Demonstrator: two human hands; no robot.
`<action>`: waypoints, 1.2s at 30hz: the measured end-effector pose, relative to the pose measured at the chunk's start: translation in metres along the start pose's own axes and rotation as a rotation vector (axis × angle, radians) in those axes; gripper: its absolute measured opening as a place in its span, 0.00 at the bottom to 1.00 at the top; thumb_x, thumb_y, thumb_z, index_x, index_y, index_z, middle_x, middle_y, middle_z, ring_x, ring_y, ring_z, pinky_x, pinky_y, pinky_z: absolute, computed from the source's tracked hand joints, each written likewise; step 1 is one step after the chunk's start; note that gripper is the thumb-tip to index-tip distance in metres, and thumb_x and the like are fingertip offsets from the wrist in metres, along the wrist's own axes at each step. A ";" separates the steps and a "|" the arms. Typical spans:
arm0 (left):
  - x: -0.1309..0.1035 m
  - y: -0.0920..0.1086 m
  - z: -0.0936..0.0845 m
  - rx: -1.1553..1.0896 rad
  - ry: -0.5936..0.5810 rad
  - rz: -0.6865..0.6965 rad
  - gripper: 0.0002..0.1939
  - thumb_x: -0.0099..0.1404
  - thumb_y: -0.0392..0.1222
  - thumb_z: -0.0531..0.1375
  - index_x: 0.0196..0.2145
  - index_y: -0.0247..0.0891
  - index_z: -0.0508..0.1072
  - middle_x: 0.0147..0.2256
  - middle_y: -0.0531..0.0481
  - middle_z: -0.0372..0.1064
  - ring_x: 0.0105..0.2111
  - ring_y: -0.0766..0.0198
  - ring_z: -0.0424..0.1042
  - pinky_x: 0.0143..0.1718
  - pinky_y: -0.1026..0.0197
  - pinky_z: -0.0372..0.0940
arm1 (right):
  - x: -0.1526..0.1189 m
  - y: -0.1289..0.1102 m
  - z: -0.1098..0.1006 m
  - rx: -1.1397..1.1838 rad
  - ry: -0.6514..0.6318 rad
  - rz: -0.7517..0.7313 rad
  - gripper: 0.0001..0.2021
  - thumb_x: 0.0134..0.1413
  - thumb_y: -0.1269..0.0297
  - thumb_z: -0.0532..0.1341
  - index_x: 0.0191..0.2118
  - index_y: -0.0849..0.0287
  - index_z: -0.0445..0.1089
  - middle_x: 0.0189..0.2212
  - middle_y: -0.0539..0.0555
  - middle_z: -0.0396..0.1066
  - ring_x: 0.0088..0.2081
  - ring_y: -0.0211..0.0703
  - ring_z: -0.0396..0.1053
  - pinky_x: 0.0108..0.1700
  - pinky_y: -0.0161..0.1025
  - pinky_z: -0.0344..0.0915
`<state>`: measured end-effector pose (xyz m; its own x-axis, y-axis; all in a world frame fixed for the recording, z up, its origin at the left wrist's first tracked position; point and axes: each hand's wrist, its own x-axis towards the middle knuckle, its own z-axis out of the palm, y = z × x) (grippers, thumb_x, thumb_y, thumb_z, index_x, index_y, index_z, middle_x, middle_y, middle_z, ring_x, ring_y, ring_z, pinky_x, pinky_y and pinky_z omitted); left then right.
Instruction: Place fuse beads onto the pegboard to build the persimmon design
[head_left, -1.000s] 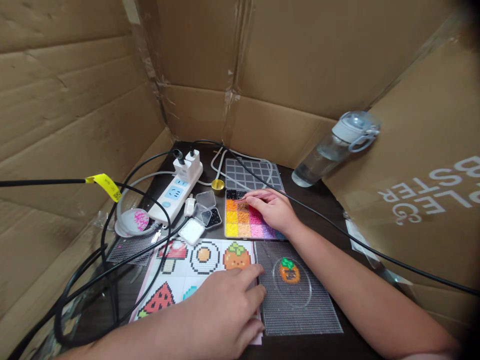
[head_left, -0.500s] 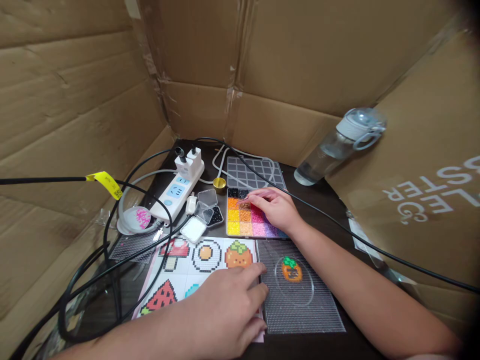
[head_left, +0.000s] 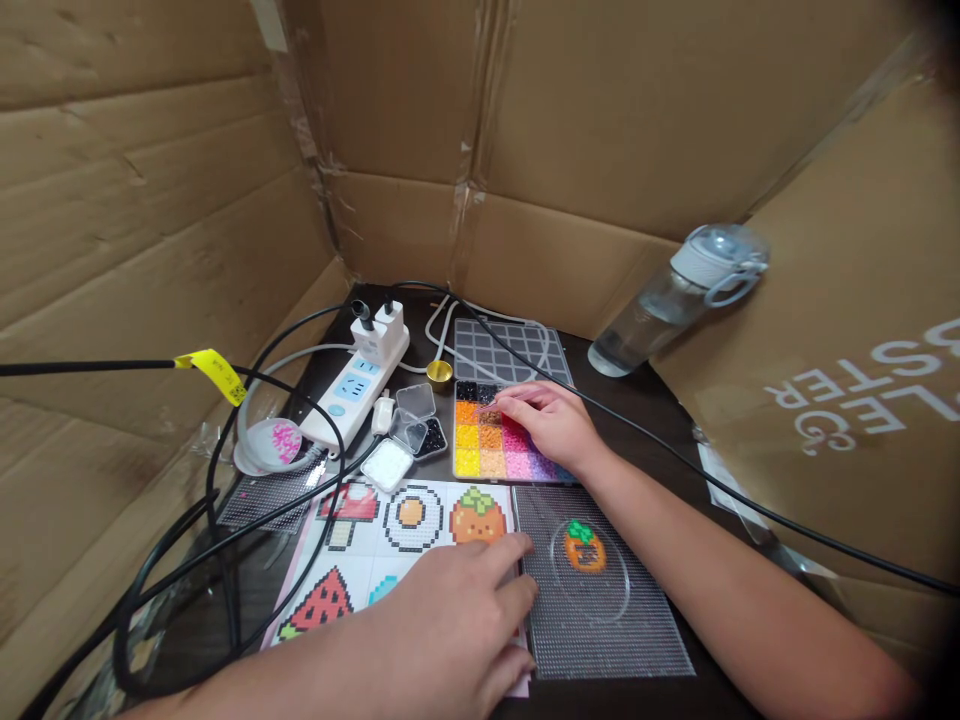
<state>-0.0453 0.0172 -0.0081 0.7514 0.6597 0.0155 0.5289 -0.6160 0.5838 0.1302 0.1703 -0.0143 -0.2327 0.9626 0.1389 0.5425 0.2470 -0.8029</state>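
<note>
My right hand is pinched shut on thin pink tweezers, whose tips are over the dark and brown compartments of the bead box. Spread on the printed pattern sheet, my left hand has its fingertips at the sheet's right edge, beside the clear pegboard. An orange bead figure with green leaves lies on the pegboard inside a clear oval outline. The sheet shows a mushroom, an egg, an orange fruit and a watermelon; my left hand hides its lower part.
A power strip, small bead cases, a gold cup and a pink bead dish are at the left. A water bottle leans at the right. Black cables cross the area. Cardboard walls surround the table.
The view has tilted slightly, so things sit a little lower. The tweezer tips in my right hand have shifted slightly right over the bead box. My left hand has hardly moved.
</note>
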 end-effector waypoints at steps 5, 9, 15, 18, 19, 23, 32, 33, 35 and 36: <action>0.000 -0.001 0.000 -0.010 0.000 -0.002 0.19 0.64 0.44 0.62 0.52 0.37 0.70 0.60 0.40 0.61 0.48 0.48 0.73 0.47 0.47 0.71 | 0.001 -0.001 -0.002 -0.028 -0.010 0.006 0.10 0.56 0.53 0.62 0.32 0.46 0.81 0.37 0.48 0.80 0.45 0.48 0.75 0.57 0.51 0.63; -0.001 0.001 -0.002 0.002 -0.016 -0.009 0.19 0.64 0.45 0.62 0.51 0.36 0.70 0.60 0.40 0.60 0.47 0.47 0.73 0.47 0.46 0.71 | 0.001 -0.005 -0.006 0.115 -0.047 0.020 0.11 0.56 0.55 0.62 0.30 0.50 0.81 0.39 0.50 0.80 0.44 0.46 0.75 0.54 0.46 0.66; -0.001 0.001 -0.003 -0.004 -0.009 -0.015 0.17 0.64 0.45 0.61 0.49 0.37 0.71 0.60 0.41 0.61 0.48 0.47 0.73 0.47 0.46 0.71 | -0.001 -0.006 -0.010 0.534 -0.005 0.162 0.14 0.48 0.52 0.68 0.30 0.60 0.78 0.33 0.57 0.80 0.26 0.37 0.69 0.28 0.35 0.64; 0.000 0.001 -0.001 -0.001 0.005 -0.011 0.17 0.64 0.45 0.61 0.49 0.37 0.71 0.59 0.41 0.62 0.46 0.48 0.74 0.46 0.47 0.72 | -0.001 -0.007 -0.019 0.630 0.046 0.189 0.15 0.44 0.52 0.71 0.27 0.62 0.76 0.26 0.55 0.77 0.18 0.30 0.53 0.19 0.33 0.50; 0.000 0.000 -0.001 0.002 0.010 -0.008 0.17 0.63 0.45 0.61 0.48 0.37 0.71 0.59 0.41 0.62 0.46 0.48 0.74 0.45 0.47 0.72 | -0.002 -0.008 -0.024 0.658 0.055 0.196 0.15 0.42 0.53 0.71 0.26 0.62 0.76 0.22 0.53 0.74 0.18 0.29 0.50 0.18 0.32 0.47; -0.001 0.000 0.000 0.015 0.027 -0.003 0.17 0.63 0.43 0.62 0.48 0.36 0.72 0.59 0.41 0.62 0.47 0.47 0.73 0.46 0.46 0.72 | -0.015 -0.012 -0.046 0.713 0.120 0.262 0.13 0.38 0.56 0.73 0.24 0.61 0.75 0.15 0.47 0.62 0.17 0.30 0.49 0.18 0.32 0.43; 0.002 -0.002 0.002 0.048 0.009 0.017 0.16 0.65 0.40 0.59 0.50 0.35 0.71 0.60 0.38 0.61 0.49 0.45 0.72 0.47 0.44 0.71 | -0.096 -0.004 -0.073 0.639 0.357 0.344 0.11 0.37 0.57 0.74 0.26 0.58 0.78 0.23 0.53 0.72 0.20 0.30 0.51 0.19 0.32 0.46; 0.002 -0.002 0.003 0.057 0.011 0.025 0.16 0.65 0.40 0.58 0.50 0.35 0.71 0.59 0.38 0.61 0.49 0.45 0.73 0.47 0.45 0.71 | -0.108 -0.002 -0.073 0.626 0.390 0.350 0.11 0.37 0.57 0.74 0.26 0.58 0.78 0.23 0.54 0.73 0.19 0.30 0.51 0.19 0.32 0.47; 0.001 -0.003 0.004 0.075 0.008 0.031 0.15 0.66 0.40 0.58 0.50 0.35 0.72 0.59 0.38 0.61 0.47 0.46 0.74 0.44 0.46 0.72 | -0.131 0.002 -0.071 0.582 0.436 0.350 0.11 0.37 0.57 0.74 0.25 0.58 0.78 0.23 0.55 0.75 0.18 0.30 0.51 0.19 0.33 0.47; 0.001 -0.004 0.005 0.084 0.009 0.026 0.15 0.65 0.40 0.58 0.49 0.35 0.72 0.59 0.38 0.61 0.45 0.47 0.74 0.42 0.46 0.73 | -0.142 0.004 -0.070 0.551 0.453 0.346 0.11 0.39 0.56 0.73 0.26 0.58 0.78 0.23 0.55 0.75 0.18 0.31 0.51 0.19 0.34 0.48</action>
<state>-0.0445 0.0184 -0.0140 0.7618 0.6468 0.0368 0.5410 -0.6665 0.5129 0.2216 0.0426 0.0035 0.2916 0.9555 -0.0434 0.0188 -0.0511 -0.9985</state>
